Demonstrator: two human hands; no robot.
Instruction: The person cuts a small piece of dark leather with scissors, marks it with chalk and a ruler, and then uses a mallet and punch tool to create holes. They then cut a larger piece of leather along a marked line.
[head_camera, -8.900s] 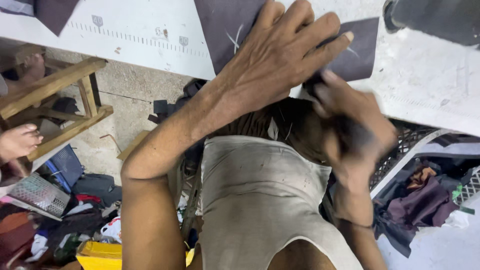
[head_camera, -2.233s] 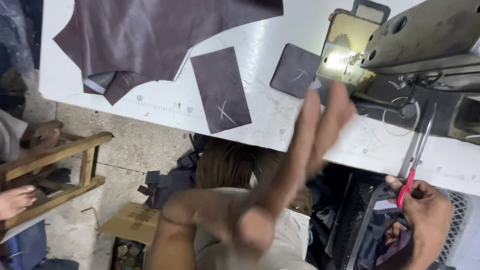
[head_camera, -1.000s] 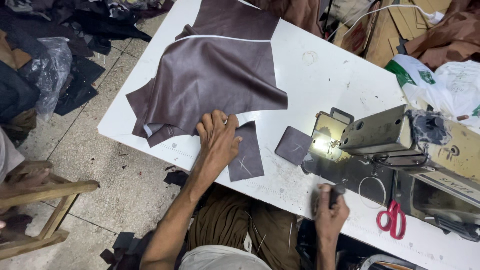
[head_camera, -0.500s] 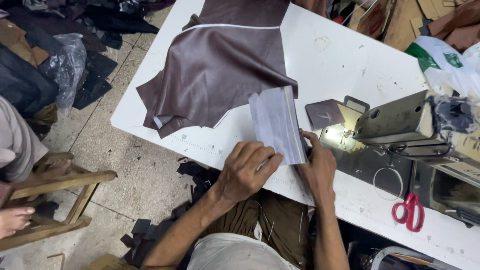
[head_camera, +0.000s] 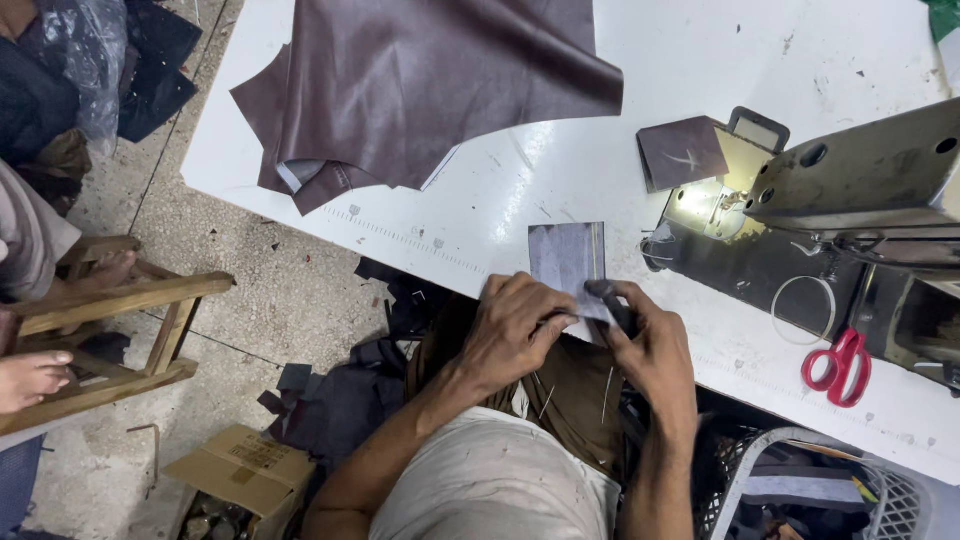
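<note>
Leather piece (head_camera: 566, 258) now lower, flat, between both grips.

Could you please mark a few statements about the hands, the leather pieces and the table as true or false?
1. Both hands, left hand and right hand, hold the small rectangular leather piece at the table edge. True.
2. The red-handled scissors are in the right hand. False: they lie on the white table, right of the hands, by the sewing machine.
3. The large dark brown leather sheet lies spread on the table. True.
4. The sewing machine's lamp is off. False: a bright light shines at the needle area.
5. A small dark square piece lies by the machine. True.
</note>
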